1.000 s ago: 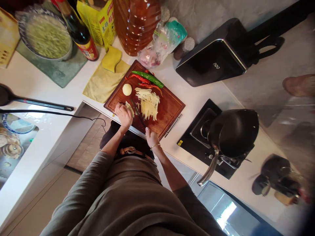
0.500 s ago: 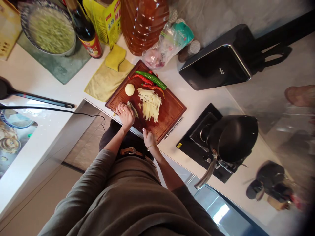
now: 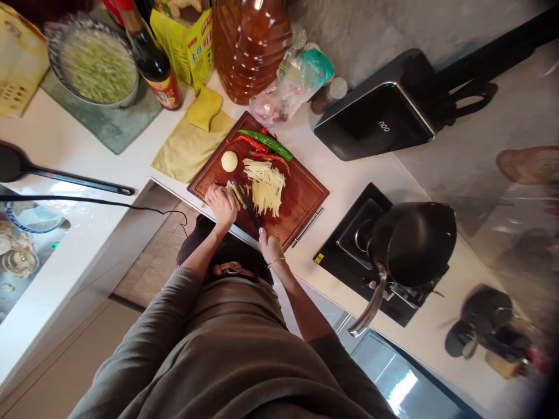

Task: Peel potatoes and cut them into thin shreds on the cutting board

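Note:
A wooden cutting board lies at the counter edge in front of me. My left hand is closed down over pale vegetable slices on its near left part. In my right hand is the handle of a kitchen knife, whose narrow blade lies just right of those slices. A heap of pale cut strips sits mid-board beside the knife. Behind it are a green chili and several red chilies. One round, pale, peeled piece rests above my left hand.
Right of the board, a black pan stands on a hob. Behind are a knife block, an oil jug, a sauce bottle and a covered bowl. Yellow cloths touch the board's left side.
My right hand has shifted slightly right and down, and the knife now shows as a dark line away from the slices. One or more slices lean apart by my left hand.

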